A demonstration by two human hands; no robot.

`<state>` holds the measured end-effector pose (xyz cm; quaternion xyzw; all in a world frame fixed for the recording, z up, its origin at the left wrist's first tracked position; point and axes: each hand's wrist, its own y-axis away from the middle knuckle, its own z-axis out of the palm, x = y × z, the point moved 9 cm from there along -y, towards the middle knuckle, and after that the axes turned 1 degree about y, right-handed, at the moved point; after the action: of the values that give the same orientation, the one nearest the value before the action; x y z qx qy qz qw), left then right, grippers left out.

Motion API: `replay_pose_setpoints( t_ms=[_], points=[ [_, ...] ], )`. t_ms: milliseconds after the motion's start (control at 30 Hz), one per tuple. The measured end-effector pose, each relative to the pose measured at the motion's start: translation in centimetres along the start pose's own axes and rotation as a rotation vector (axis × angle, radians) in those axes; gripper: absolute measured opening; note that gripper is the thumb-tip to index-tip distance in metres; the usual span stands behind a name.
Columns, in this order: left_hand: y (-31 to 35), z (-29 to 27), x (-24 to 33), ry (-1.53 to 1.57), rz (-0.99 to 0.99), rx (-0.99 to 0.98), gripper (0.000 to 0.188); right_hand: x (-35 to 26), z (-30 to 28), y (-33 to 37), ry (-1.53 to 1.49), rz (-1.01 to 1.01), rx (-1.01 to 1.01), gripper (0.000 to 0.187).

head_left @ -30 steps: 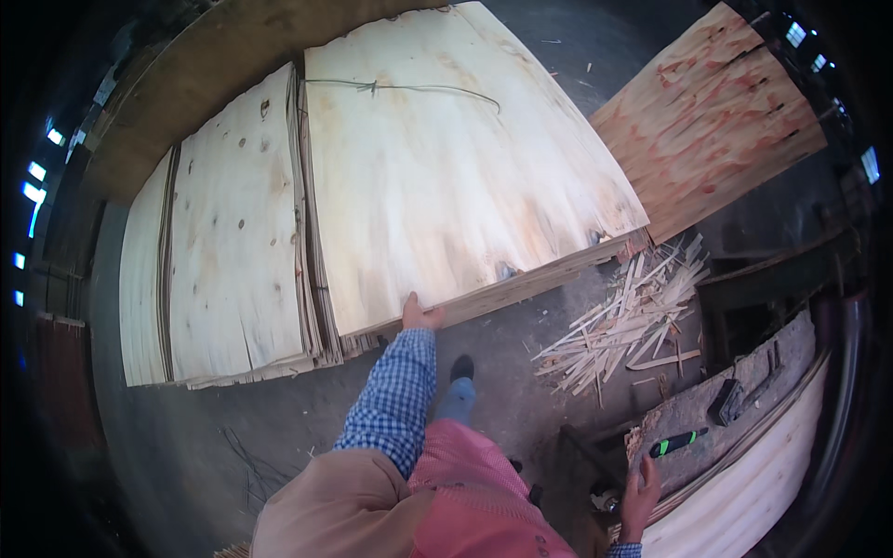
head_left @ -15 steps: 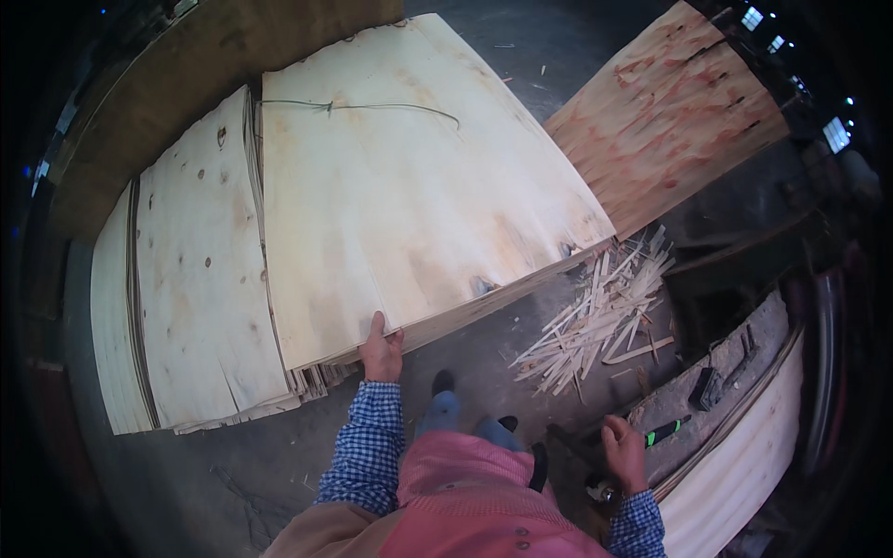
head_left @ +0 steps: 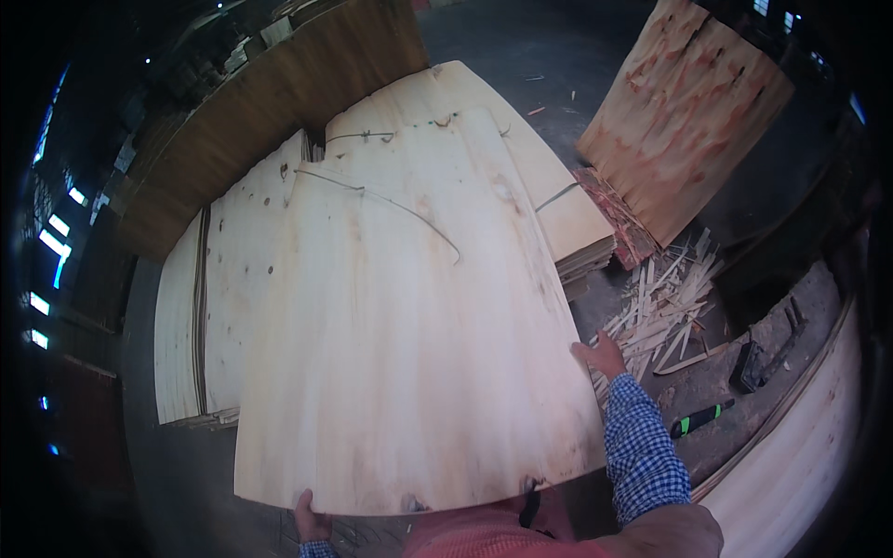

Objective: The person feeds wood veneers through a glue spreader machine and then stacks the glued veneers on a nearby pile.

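Note:
A large pale wood veneer sheet is pulled toward my body, lying at an angle over the stack of veneer. My left hand grips its near edge at the left corner, thumb on top and fingers hidden beneath. Along the right edge, my right hand holds the sheet, its thumb on the upper face. A thin loose cord rests across the sheet's far part. Dark knots mark the near edge, close to my waist.
Beside it on the left stand more veneer stacks, with a brown curved board behind. To the right are a pile of wood strips, a reddish-stained sheet and a bench bearing a black-and-green knife and a black tool.
The top veneer sheet has slid off the stack toward me and turned slightly. My right hand has come up from beside the bench onto its right edge; my left hand has drawn back nearer.

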<state>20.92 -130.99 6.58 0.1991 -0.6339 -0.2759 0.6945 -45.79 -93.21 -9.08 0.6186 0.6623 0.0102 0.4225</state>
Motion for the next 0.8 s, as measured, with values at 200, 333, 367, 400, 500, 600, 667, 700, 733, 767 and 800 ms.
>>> replay_pose_setpoints(
  t_ms=[200,333,367,400,500,600,667,700,733,767,800],
  points=[
    [5.4,-9.0,-0.6,0.018,0.065,0.076,0.055,6.8,17.5,9.5,-1.047,0.281,-0.723,0.053],
    [1.3,-12.6,-3.0,-0.072,0.178,-0.129,0.059,2.8,13.2,14.9,-0.922,0.08,-0.575,0.042],
    [-0.1,-13.6,-4.0,0.103,0.052,-0.089,0.06,1.9,11.9,17.1,-0.926,0.063,-0.539,0.041],
    [-0.7,-14.7,-4.9,0.294,-0.059,-0.019,0.061,0.5,10.5,19.5,-0.924,0.037,-0.507,0.04],
    [0.5,-17.2,-5.9,0.429,-0.04,-0.108,0.063,-2.6,6.4,28.0,-0.858,0.03,-0.371,0.038],
    [0.1,-17.9,-7.1,0.499,-0.113,-0.205,0.065,-4.0,3.2,36.1,-0.813,-0.004,-0.234,0.037],
    [0.7,-17.0,-7.0,0.461,-0.104,-0.307,0.065,-3.0,1.5,40.0,-0.754,-0.03,-0.144,0.037],
    [1.2,-16.3,-6.6,0.44,-0.1,-0.356,0.065,-3.2,0.5,42.1,-0.749,-0.054,-0.104,0.037],
    [1.9,-15.9,-6.4,0.433,-0.128,-0.356,0.065,-3.3,-0.5,44.5,-0.751,-0.081,-0.069,0.037],
    [2.2,-15.9,-6.6,0.421,-0.152,-0.358,0.064,-3.2,-1.4,46.7,-0.753,-0.107,-0.031,0.037],
    [1.9,-15.4,-7.2,0.405,-0.176,-0.37,0.064,-2.4,-2.2,48.6,-0.729,-0.115,0.009,0.036]
  ],
)
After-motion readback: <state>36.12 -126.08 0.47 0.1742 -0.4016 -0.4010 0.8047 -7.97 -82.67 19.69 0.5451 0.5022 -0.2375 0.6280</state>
